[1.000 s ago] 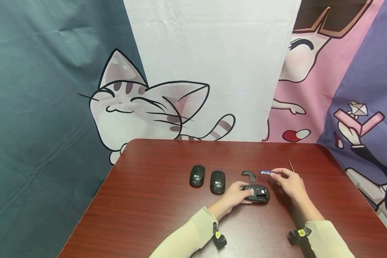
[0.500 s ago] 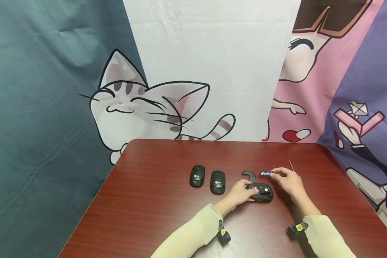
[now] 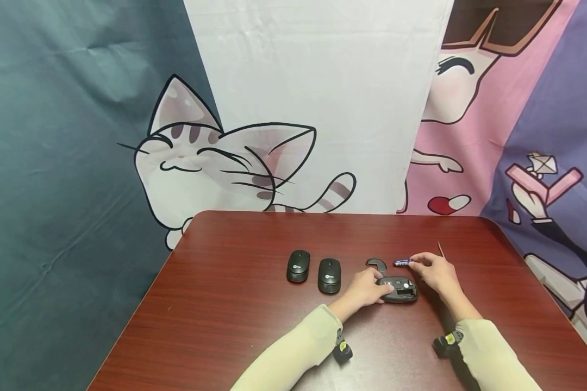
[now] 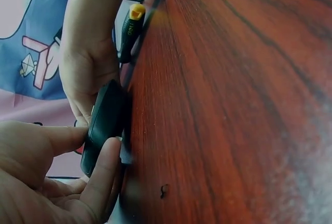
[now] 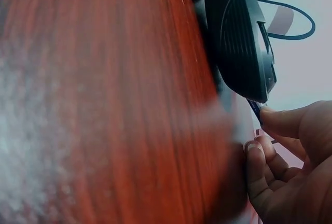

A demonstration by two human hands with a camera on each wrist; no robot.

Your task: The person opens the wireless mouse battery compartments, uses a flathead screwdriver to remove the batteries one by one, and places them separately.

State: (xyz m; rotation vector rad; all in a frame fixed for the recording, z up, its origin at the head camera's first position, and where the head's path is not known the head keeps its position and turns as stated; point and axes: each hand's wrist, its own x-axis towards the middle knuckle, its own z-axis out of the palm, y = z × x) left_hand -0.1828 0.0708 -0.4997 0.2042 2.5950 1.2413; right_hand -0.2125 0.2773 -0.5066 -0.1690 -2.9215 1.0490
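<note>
My left hand [image 3: 364,289] grips one end of a black computer mouse [image 3: 402,291], thumb on top and fingers beneath. The mouse is bottom side up, with its battery compartment uncovered. Just past its right end, my right hand [image 3: 436,271] pinches a blue-and-white battery [image 3: 401,262] between thumb and fingertips. Behind the mouse lies its curved black battery cover [image 3: 376,264]. In the left wrist view the mouse [image 4: 105,125] is seen edge-on between thumb and fingers. From the right wrist, only a dark sliver of the battery [image 5: 255,111] shows.
Two more black mice [image 3: 298,266] stand upright on the reddish-brown table [image 3: 215,304], left of my left hand. A black handle with a yellow end [image 4: 130,32] lies beyond the right wrist. A thin shaft [image 3: 442,250] pokes out behind the right hand.
My left hand has carried the mouse to the right, closer to the right hand. The right hand has shifted only slightly left, still pinching the battery.
</note>
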